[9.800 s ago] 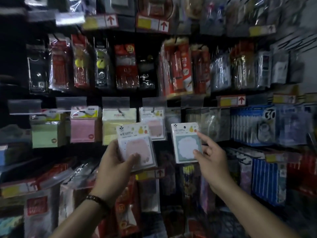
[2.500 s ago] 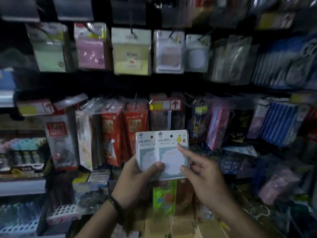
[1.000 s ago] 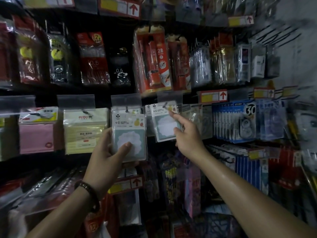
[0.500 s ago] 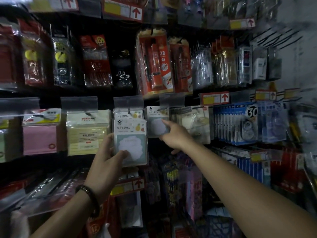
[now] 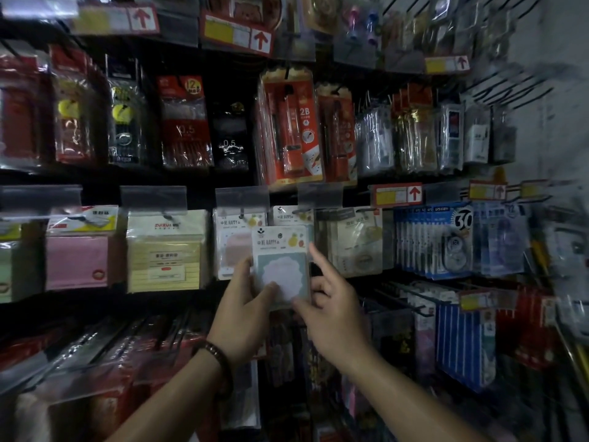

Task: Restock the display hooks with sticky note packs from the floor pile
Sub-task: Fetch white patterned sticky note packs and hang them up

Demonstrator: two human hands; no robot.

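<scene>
Left hand is gripping the sticky note pack along its lower left edge. Right hand is pinching the pack's lower right corner, index finger straight. Hung packs are crowding just behind the pack's top and left edges.

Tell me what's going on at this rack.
A person is restocking a stationery display. The left hand grips a blue-green sticky note pack from the lower left, thumb on its front, while the right hand pinches its lower right corner, index finger raised along the edge. The pack is not yet hung; matching packs hang behind it.
</scene>
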